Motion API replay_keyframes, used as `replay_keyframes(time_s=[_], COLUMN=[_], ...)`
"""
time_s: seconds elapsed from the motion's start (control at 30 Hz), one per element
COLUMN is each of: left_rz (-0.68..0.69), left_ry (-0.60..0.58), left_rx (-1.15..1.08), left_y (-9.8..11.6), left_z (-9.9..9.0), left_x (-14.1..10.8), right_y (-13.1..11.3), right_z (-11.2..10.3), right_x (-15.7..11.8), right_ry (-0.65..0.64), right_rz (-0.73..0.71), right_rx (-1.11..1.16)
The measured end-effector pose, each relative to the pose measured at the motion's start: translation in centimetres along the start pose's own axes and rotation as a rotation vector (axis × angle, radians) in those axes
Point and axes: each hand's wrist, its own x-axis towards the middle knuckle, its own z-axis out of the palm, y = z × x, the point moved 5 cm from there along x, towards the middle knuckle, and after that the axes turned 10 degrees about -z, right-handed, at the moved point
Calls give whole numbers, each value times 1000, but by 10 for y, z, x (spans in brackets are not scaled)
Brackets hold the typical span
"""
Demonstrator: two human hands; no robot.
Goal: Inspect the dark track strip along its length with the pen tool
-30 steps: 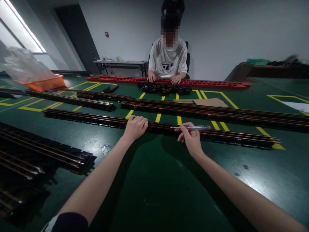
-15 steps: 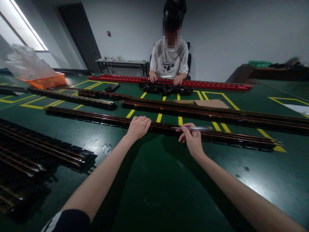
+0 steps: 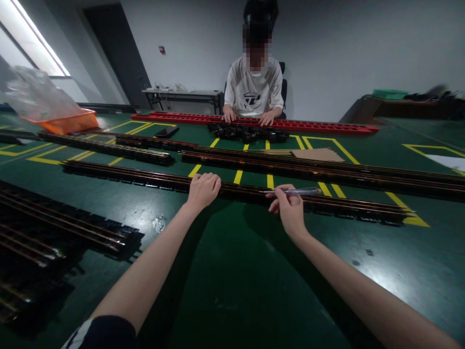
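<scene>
My left hand [image 3: 204, 189] is closed over a long black rail [image 3: 163, 180] with thin copper-coloured rods along it. That rail lies crosswise in front of me on the green table. In my right hand [image 3: 290, 211] is a small screwdriver [image 3: 303, 191] with a clear handle, held between thumb and fingers. Its thin metal shaft points left, just over the rail; whether the tip touches cannot be seen. The right fingers hide part of the rail.
Behind it lie more dark rails [image 3: 327, 172] and a piece of cardboard [image 3: 317, 154]. Rails are stacked at the left [image 3: 90, 228]. An orange bin [image 3: 70, 122] holds clear plastic bags. Across the table, a person [image 3: 253, 89] rests both hands by a red frame [image 3: 327, 127] and black parts [image 3: 247, 132].
The black rail has slid slightly to the left together with my left hand. My right hand and the screwdriver stay nearly in place.
</scene>
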Motion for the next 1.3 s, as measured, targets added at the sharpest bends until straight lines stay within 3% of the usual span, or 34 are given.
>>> replay_keyframes(time_s=[0.53,1.07,1.3], left_rz=[0,32,184], left_ry=[0,16,13], left_rx=[-38,42,-27], left_y=[-1,1,14], left_z=[0,0,-1], left_x=[0,-2,-7], right_y=[-4,-4,-2], right_z=[-10,-6,-7], right_x=[-1,0,0], right_ry=[172,119,108], right_rz=[-25,-15,-22], right_rx=[-20,-19,-25])
